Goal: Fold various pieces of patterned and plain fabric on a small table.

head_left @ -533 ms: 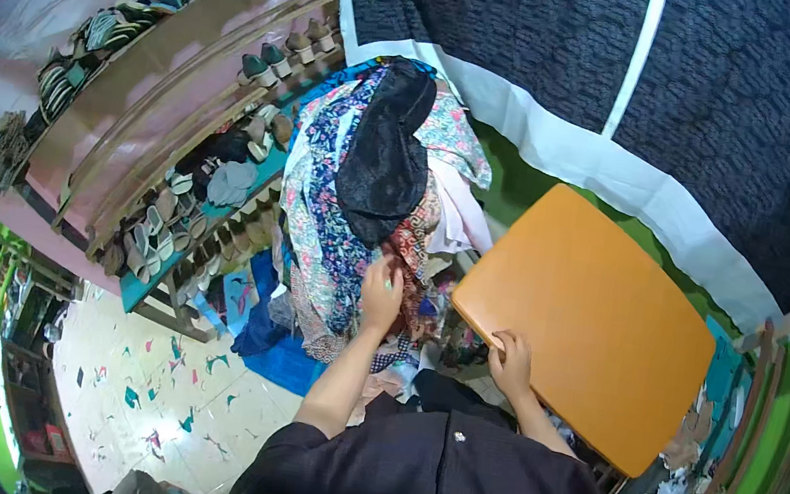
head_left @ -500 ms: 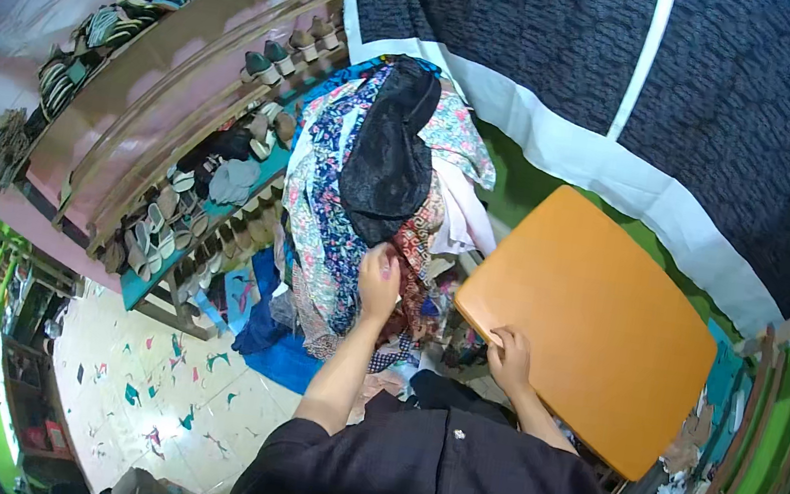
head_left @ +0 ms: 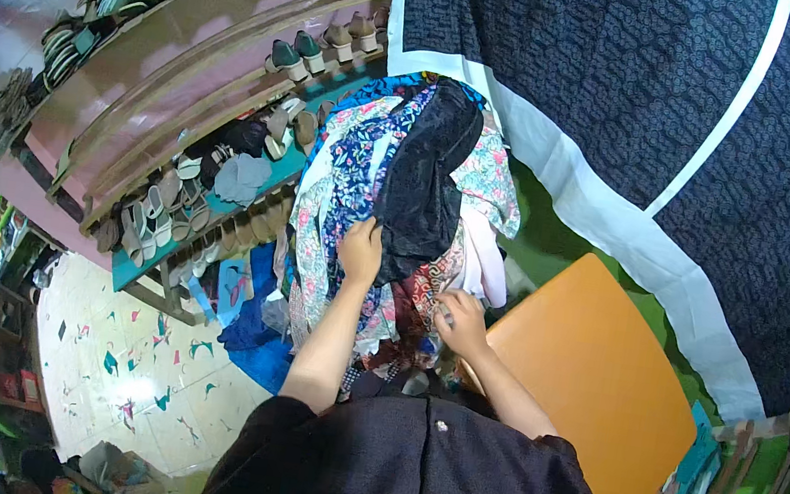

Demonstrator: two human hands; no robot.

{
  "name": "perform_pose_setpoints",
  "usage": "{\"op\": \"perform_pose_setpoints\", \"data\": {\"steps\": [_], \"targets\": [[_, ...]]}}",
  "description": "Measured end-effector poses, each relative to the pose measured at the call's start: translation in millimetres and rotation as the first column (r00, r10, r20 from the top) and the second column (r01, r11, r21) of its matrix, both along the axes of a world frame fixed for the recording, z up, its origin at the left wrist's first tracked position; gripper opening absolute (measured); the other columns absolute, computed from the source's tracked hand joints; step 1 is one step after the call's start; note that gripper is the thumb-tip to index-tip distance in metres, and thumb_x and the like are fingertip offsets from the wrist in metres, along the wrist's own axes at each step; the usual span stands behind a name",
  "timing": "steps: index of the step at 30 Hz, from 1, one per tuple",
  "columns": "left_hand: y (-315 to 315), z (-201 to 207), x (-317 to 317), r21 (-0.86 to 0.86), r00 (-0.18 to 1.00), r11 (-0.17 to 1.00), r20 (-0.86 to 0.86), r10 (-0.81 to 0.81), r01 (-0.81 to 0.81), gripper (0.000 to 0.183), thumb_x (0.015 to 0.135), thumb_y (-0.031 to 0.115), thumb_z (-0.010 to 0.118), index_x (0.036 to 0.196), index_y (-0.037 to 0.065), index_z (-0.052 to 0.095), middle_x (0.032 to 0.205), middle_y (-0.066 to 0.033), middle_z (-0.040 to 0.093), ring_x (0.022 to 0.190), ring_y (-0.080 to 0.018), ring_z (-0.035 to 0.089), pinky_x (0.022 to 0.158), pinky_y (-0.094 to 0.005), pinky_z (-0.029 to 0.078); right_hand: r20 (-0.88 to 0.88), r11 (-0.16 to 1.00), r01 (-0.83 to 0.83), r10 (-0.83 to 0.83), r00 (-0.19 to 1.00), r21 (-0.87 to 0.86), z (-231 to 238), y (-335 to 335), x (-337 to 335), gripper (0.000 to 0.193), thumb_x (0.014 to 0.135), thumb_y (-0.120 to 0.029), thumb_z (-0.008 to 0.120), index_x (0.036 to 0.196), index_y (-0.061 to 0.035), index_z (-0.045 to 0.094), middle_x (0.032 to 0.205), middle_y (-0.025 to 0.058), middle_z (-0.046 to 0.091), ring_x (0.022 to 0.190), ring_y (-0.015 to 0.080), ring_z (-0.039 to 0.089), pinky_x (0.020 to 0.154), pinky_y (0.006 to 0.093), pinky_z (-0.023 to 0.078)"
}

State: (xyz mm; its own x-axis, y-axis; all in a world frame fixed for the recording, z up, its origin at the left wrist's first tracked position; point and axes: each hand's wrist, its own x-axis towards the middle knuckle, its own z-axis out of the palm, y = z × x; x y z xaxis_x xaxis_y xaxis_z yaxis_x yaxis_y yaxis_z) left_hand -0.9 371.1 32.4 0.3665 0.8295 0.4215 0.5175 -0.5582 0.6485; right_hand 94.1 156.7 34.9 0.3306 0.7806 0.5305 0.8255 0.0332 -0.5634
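Draped over a heap of floral cloth, between shoe rack and orange rectangular panel: black cloth. At its left edge, with left hand, apparently touching, fingers curled; cannot tell whether pinching. With right hand, fingers half bent near red-brown patterned cloth; cannot tell of any hold. Seemingly at an early point: all loose and overlapping, without any folded piece visible. No readable brand, label or writing.
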Motion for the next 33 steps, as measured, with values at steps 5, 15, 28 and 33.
{"op": "perform_pose_setpoints", "data": {"steps": [5, 15, 28, 33], "targets": [[-49, 37, 2, 0.196, 0.96, 0.978, 0.252, -0.125, 0.076, 0.019, 0.077, 0.005, 0.058, 0.093, -0.004, 0.06, 0.087, -0.0176, 0.061, 0.079, -0.0313, 0.06, 0.072, -0.0355, 0.047, -0.032, 0.999, 0.034, -0.035, 0.999, -0.029, 19, 40, 7, 0.053, 0.071, -0.022, 0.066, 0.117, -0.0054, 0.045, 0.11, 0.0156, 0.049, 0.101, 0.033, 0.047, 0.084, 0.0397, 0.037], [-83, 61, 5, 0.011, 0.88, 0.911, 0.252, -0.401, 0.412, 0.019, 0.077, 0.013, 0.063, 0.08, -0.005, 0.061, 0.07, -0.0138, 0.061, 0.061, -0.0247, 0.058, 0.06, -0.0294, 0.046, -0.237, 1.0, 0.001, -0.004, 0.971, -0.01, 32, 43, 20, 0.042, 0.065, -0.005, 0.057, 0.107, -0.0055, 0.053, 0.102, 0.0145, 0.056, 0.097, 0.0317, 0.051, 0.089, 0.0385, 0.034], [59, 27, 17, 0.094, 0.976, 0.982, -0.164, -0.146, 0.163, 0.03, 0.079, 0.015, 0.054, 0.106, 0.003, 0.057, 0.089, -0.0189, 0.06, 0.081, -0.0335, 0.058, 0.071, -0.0408, 0.045, -0.313, 0.995, 0.083, -0.093, 0.945, -0.045, 77, 4, 61, 0.034, 0.07, 0.004, 0.042, 0.099, -0.0071, 0.056, 0.094, 0.0083, 0.06, 0.097, 0.0229, 0.055, 0.101, 0.044, 0.02], [91, 102, 23, 0.194, 0.971, 0.973, 0.177, -0.159, 0.124, 0.026, 0.087, 0.015, 0.045, 0.103, -0.003, 0.056, 0.095, -0.0212, 0.059, 0.091, -0.0359, 0.055, 0.08, -0.0394, 0.043, -0.375, 0.993, 0.112, -0.122, 0.919, -0.048, 66, 26, 90, 0.031, 0.071, -0.001, 0.045, 0.099, -0.0058, 0.057, 0.099, 0.0121, 0.06, 0.099, 0.0257, 0.054, 0.087, 0.0332, 0.037]]}}
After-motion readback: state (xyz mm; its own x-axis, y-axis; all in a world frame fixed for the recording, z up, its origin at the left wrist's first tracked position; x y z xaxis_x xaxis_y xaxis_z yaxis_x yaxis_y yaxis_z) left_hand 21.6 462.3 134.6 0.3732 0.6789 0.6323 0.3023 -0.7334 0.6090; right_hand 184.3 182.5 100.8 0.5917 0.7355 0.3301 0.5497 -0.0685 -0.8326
